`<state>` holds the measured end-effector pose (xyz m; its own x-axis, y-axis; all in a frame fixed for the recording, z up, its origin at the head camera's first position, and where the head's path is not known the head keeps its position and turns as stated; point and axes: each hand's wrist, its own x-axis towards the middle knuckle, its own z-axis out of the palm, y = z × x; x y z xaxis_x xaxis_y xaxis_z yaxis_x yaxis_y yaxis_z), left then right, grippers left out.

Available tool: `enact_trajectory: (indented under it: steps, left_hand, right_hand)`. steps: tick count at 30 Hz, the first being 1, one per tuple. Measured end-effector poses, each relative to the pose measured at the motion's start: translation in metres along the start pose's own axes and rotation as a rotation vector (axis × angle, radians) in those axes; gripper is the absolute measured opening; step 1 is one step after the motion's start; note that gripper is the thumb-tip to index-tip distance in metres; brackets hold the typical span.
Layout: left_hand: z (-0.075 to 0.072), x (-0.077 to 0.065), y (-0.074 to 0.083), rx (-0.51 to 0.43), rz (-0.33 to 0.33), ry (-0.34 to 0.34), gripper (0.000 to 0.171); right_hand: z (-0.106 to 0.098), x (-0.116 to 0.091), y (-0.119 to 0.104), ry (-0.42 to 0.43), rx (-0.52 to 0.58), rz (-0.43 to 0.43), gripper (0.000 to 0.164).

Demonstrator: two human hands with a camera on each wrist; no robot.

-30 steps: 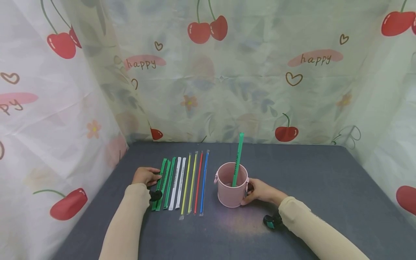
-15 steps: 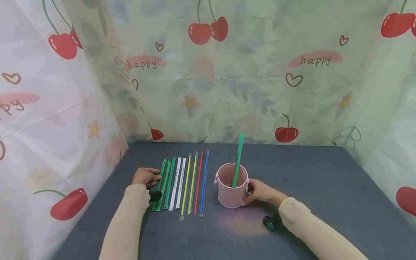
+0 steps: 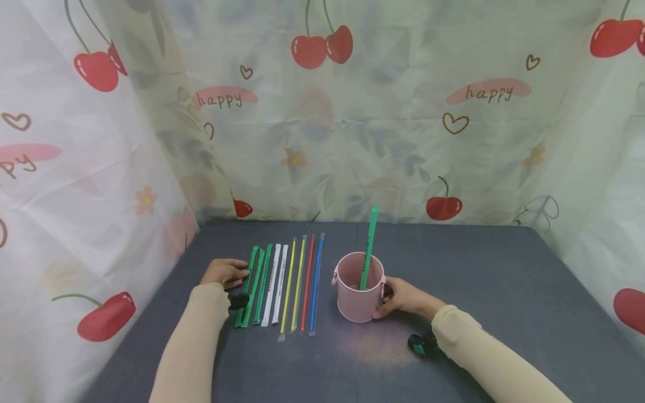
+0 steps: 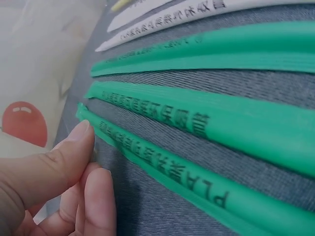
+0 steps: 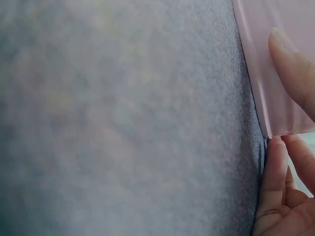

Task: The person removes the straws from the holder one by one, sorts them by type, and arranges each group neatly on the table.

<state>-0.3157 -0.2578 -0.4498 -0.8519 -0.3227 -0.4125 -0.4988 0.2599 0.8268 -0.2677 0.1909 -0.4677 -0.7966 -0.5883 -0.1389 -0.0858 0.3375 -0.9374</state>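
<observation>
Several paper-wrapped green straws lie side by side at the left of a row on the dark table. My left hand is at the leftmost one. In the left wrist view its thumb tip overlaps the end of that wrapped green straw, and the other fingers curl loosely beside it, with nothing pinched. My right hand holds a small pink bucket by its right side, thumb on the wall and fingers around the edge. Another green straw stands tilted inside the bucket.
To the right of the green straws lie white-wrapped straws, yellow straws, a red straw and a blue straw. A cherry-print cloth encloses the back and sides of the table.
My left hand and forearm have shifted slightly left, while the straws stay where they were. The right hand and the bucket have not moved.
</observation>
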Motion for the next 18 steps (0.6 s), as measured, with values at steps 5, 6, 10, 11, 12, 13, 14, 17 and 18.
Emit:
enact_trajectory:
  steps: [5, 6, 10, 11, 12, 13, 14, 17, 18]
  left_hand:
    - [-0.005, -0.002, 0.01, -0.004, 0.015, -0.055, 0.034]
    - [-0.006, -0.002, 0.013, 0.001, 0.02, -0.065, 0.035]
    - [-0.004, -0.011, 0.027, 0.049, 0.058, -0.099, 0.039]
    - [-0.003, -0.014, 0.032, 0.06, 0.073, -0.106, 0.04]
    - [-0.001, -0.016, 0.036, 0.069, 0.093, -0.118, 0.041]
    - [0.001, -0.019, 0.04, 0.07, 0.107, -0.128, 0.042]
    - [0.003, -0.022, 0.045, 0.073, 0.127, -0.141, 0.043]
    - [0.01, -0.033, 0.058, 0.061, 0.189, -0.193, 0.044]
    - [0.013, -0.037, 0.062, 0.057, 0.211, -0.214, 0.044]
  right_hand:
    - [0.001, 0.001, -0.001, 0.001, -0.005, 0.0, 0.061]
    - [0.001, 0.001, -0.001, 0.0, -0.007, -0.002, 0.06]
    - [0.001, 0.002, -0.001, -0.003, -0.009, -0.006, 0.061]
    - [0.0, 0.002, -0.001, -0.004, -0.01, -0.008, 0.061]
    - [0.0, 0.002, 0.0, -0.005, -0.011, -0.01, 0.061]
    - [-0.001, 0.002, 0.0, -0.005, -0.012, -0.01, 0.061]
    - [-0.001, 0.002, 0.0, -0.005, -0.011, -0.011, 0.061]
    - [-0.001, 0.002, 0.002, -0.009, -0.001, -0.014, 0.062]
    - [-0.001, 0.002, 0.002, -0.009, 0.001, -0.015, 0.062]
